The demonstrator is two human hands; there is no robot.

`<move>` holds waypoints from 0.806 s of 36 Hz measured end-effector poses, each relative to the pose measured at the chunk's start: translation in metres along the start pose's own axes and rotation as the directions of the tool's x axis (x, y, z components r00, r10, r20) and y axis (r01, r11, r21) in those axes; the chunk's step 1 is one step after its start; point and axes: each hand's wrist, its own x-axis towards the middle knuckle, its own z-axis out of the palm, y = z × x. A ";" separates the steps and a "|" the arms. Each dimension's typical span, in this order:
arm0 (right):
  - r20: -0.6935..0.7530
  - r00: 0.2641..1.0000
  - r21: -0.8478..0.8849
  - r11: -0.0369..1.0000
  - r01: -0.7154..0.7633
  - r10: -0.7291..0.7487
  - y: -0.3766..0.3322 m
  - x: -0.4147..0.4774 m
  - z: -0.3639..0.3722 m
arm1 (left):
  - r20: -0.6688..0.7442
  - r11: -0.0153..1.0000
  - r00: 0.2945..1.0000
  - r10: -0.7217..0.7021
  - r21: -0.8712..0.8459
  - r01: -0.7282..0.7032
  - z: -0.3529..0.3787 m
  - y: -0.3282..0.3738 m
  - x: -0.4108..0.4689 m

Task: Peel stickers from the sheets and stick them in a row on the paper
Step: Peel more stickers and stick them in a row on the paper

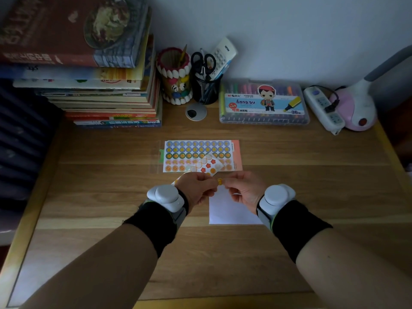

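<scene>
The whole scene is being lit dimly and softly, the pale wall [289,30] being rendered brightest while the desk [111,197] edges are being darkened by vignetting, and the book stack [89,63] is being bent and slightly blurred by wide-angle distortion

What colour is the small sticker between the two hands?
Yellow-orange: the small round sticker at the right hand shows best in the head view.

Two hands [197,189] [244,189], two sticker sheets [204,167] [189,150], one loose sticker [220,181], one white paper [229,211], two pen pots [176,81] [206,89], one marker box [263,104]
</scene>
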 end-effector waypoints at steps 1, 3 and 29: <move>0.002 1.000 0.001 1.000 -0.002 0.002 0.000 0.000 0.000 | -0.001 1.000 1.000 -0.001 -0.001 0.001 0.000 0.000 0.000; 0.000 1.000 -0.003 1.000 -0.009 0.009 0.000 0.000 0.001 | -0.006 1.000 1.000 -0.004 0.007 0.004 0.000 -0.002 0.001; -0.038 0.999 -0.301 0.954 0.009 -0.022 0.012 0.016 -0.007 | 0.048 0.341 0.903 0.427 0.917 -0.210 -0.012 -0.028 0.002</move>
